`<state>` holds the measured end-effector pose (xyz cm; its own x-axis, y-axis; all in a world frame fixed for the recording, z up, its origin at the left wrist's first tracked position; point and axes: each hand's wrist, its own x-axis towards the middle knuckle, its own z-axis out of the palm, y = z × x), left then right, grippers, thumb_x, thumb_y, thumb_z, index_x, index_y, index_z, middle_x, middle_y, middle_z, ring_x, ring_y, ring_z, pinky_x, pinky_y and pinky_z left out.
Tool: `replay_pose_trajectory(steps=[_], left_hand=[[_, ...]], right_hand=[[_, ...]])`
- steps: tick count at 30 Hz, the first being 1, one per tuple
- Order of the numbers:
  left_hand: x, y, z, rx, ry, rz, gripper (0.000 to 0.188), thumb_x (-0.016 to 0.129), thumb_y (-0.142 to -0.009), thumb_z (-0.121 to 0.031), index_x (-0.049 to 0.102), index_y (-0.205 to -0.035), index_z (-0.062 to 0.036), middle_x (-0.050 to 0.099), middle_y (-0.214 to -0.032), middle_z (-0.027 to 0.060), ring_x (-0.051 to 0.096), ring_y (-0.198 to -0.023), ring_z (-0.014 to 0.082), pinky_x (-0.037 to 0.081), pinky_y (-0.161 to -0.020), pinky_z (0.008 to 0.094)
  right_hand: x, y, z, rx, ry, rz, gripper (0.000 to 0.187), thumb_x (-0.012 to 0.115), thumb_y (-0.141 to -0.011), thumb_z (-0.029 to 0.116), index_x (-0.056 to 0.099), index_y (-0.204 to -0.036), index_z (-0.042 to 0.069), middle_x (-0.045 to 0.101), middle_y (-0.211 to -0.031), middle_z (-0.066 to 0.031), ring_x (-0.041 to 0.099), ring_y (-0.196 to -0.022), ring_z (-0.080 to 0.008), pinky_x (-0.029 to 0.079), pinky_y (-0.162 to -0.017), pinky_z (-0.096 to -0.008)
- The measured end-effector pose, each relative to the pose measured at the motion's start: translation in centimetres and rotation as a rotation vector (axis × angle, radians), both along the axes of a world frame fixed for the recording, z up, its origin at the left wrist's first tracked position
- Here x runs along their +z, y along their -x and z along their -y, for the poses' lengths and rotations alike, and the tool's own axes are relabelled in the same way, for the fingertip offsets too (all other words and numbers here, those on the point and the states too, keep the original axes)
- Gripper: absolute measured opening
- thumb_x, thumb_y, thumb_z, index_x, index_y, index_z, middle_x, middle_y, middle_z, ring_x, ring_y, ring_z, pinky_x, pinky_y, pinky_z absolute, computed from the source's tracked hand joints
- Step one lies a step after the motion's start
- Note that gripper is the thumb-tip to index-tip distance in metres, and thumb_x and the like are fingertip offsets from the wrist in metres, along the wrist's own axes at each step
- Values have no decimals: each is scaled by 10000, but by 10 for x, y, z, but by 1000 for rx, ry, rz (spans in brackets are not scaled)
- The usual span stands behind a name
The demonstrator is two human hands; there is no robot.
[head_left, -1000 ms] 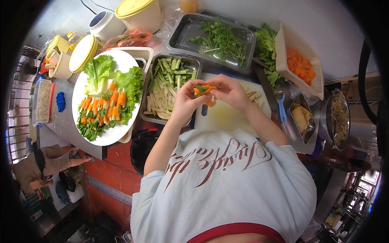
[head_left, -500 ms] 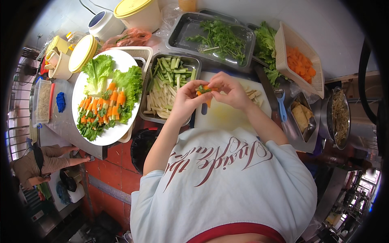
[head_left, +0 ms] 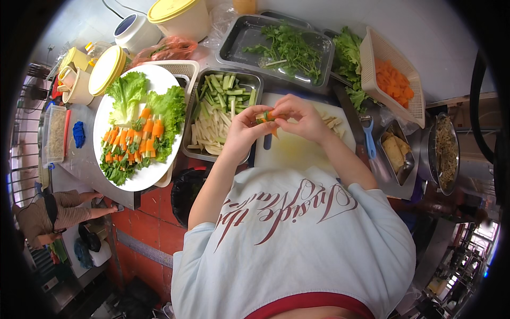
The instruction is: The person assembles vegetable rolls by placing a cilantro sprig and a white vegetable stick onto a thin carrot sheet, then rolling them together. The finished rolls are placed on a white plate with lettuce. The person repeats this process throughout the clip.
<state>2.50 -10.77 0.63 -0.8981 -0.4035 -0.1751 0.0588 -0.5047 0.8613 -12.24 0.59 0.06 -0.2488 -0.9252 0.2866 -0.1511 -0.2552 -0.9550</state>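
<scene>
Upper centre, the left hand and right hand pinch a carrot roll, now turned slightly; wrapping seems unfinished.

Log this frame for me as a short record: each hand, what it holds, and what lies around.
Left hand: holds one end of a carrot roll
Right hand: fingers on the same roll's other end
Below hands: white board
Left: tray of cut vegetables; beyond it, white plate with lettuce and more rolls
Far side: metal pan with herbs
Right: basket of carrot pieces; blue peeler
</scene>
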Motion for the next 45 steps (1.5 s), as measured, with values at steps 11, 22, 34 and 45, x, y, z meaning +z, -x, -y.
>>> replay_pose_trajectory(steps=[11,22,34,45], left_hand=[[-5,-4,8,-15,-195,-9,249,611,-765,40,547,-1004,18,603,-915,82,615,-813,146,494,-669,228],[-6,2,5,-29,-180,100,304,630,-750,45,533,-1037,22,606,-931,96,623,-802,156,514,-701,256],[-7,-3,1,-42,-132,183,272,645,-801,-59,548,-1041,26,618,-942,121,623,-849,180,522,-762,283],[-16,-14,2,-70,24,160,310,707,-729,-39,556,-995,7,647,-823,59,603,-725,75,461,-622,182]], right_hand=[[12,-6,1,-55,42,-181,197,615,-747,-30,623,-922,61,513,-950,-40,568,-816,-132,497,-675,-252],[8,-2,-4,-42,-50,-97,191,609,-745,-43,604,-918,38,505,-953,-49,573,-825,-128,523,-667,-230],[14,-4,-10,-4,-22,-237,190,606,-734,-46,600,-909,27,491,-931,-43,550,-830,-144,472,-733,-247],[0,-8,1,56,-245,118,258,577,-726,-99,561,-953,23,508,-931,-45,553,-868,-128,478,-744,-232]])
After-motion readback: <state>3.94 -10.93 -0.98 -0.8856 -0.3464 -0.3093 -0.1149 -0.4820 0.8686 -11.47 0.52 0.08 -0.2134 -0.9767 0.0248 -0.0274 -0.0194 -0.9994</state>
